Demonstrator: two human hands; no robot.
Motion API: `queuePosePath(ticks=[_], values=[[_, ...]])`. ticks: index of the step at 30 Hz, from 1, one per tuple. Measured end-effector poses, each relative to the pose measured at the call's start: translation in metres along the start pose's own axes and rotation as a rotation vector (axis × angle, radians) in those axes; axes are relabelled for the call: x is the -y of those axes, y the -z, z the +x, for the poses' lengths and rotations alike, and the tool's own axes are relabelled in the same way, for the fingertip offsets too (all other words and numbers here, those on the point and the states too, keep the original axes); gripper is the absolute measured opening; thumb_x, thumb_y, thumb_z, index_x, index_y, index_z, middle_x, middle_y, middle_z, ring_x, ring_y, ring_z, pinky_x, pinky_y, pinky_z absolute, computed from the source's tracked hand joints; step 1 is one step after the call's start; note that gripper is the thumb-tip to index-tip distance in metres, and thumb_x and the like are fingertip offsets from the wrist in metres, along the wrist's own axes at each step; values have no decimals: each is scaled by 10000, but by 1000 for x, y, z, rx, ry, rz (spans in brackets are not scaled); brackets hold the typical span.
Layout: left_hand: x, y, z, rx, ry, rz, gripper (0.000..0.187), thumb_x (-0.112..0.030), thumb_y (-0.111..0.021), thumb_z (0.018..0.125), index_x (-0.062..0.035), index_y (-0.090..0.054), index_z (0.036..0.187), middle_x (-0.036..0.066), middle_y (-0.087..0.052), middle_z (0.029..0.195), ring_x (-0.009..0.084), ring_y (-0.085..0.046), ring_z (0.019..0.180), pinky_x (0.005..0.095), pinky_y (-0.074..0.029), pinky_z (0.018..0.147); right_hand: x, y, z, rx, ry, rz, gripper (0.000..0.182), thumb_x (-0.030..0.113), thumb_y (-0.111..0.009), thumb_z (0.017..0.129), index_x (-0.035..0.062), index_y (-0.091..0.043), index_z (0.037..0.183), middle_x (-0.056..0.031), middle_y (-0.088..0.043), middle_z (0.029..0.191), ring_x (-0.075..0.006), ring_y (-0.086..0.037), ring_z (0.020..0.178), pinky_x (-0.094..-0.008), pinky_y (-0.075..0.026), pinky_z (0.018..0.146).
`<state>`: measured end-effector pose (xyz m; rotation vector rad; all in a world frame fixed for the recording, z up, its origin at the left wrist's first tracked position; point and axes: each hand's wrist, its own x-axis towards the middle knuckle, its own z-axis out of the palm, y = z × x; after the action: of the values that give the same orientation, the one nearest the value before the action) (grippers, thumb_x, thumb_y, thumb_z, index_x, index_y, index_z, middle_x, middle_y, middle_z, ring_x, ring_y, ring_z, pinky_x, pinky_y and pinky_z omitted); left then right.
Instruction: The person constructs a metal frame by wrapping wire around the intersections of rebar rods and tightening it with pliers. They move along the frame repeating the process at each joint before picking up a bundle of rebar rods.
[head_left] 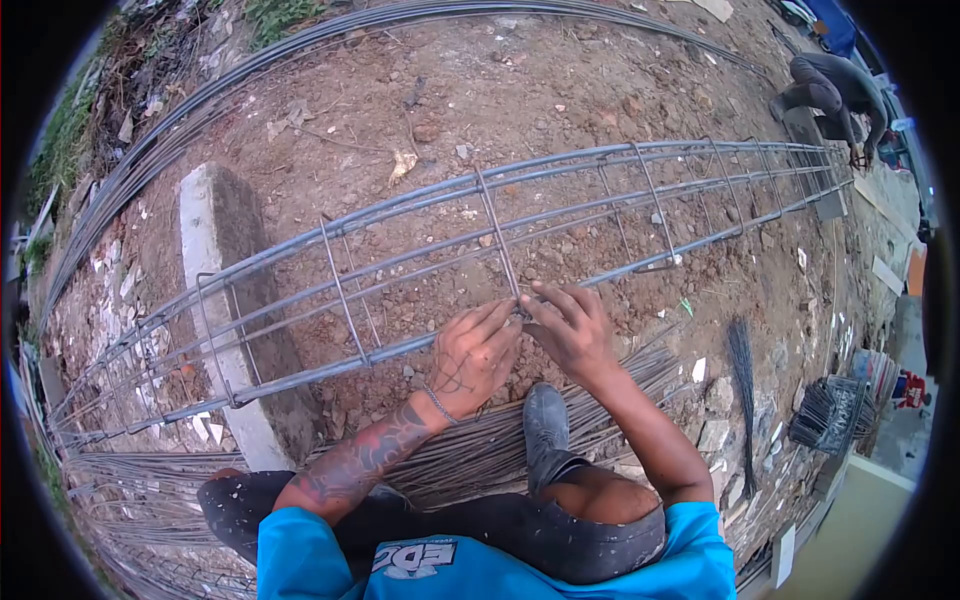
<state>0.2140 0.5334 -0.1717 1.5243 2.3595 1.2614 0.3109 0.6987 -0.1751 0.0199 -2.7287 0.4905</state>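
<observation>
A long rebar cage (420, 345) of ribbed bars with square stirrups stretches across the view. My left hand (474, 358) has its fingers curled over the near bar, beside the foot of a stirrup (497, 230). On the other side of that joint is my right hand (572, 330), its thumb and fingers closed together at the bar. Both sets of fingertips nearly meet there. Whatever thin piece may be between the right fingertips is too small and hidden to make out.
A concrete block (205, 225) supports the cage at left. Loose rods (450, 455) lie by my boot (546, 425). Right of me are a thin wire bundle (742, 390) and a pile of bent dark wire (832, 415). Another person (835, 90) bends over the cage's far end.
</observation>
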Motion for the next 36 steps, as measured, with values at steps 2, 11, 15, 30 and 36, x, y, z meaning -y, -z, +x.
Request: queuePosePath(ticks=[2,11,15,30,36], values=[[-2,1,-1,2,8,-11,237,-43,-674,693,5,-656,925,189,-627,1091,323,-597,1008,406,-487,820,-8,1,8,85,48,-7,555,158,-725,705,208,-569,1235,-16,-579,1189,-242,-513,1000,-377,-438,843],[-8,-2,0,-48,22,12,193,-34,-673,676,-7,-651,866,172,-650,1045,314,-621,955,397,-495,803,-22,11,32,361,36,113,611,184,-694,754,151,-472,1322,-32,-605,1015,-228,-511,924,-376,-379,868],[-6,-4,-2,-31,51,-2,184,-29,-672,677,-10,-649,859,165,-646,1068,304,-618,974,392,-495,800,-26,-3,15,246,136,136,465,169,-699,751,160,-562,1196,-32,-619,1010,-213,-520,989,-386,-368,897],[-8,-3,-3,-14,-1,55,234,-14,-672,677,4,-650,909,174,-617,1129,327,-595,1029,414,-466,846,-28,15,24,169,268,98,226,137,-604,724,162,-653,943,-42,-633,1086,-229,-593,1012,-395,-468,852],[-15,-1,-6,-27,49,65,253,-66,-670,727,12,-642,966,189,-622,1096,337,-602,984,407,-467,827,-26,20,25,242,271,83,219,117,-588,741,153,-642,950,-50,-628,1085,-244,-591,1018,-398,-457,874]])
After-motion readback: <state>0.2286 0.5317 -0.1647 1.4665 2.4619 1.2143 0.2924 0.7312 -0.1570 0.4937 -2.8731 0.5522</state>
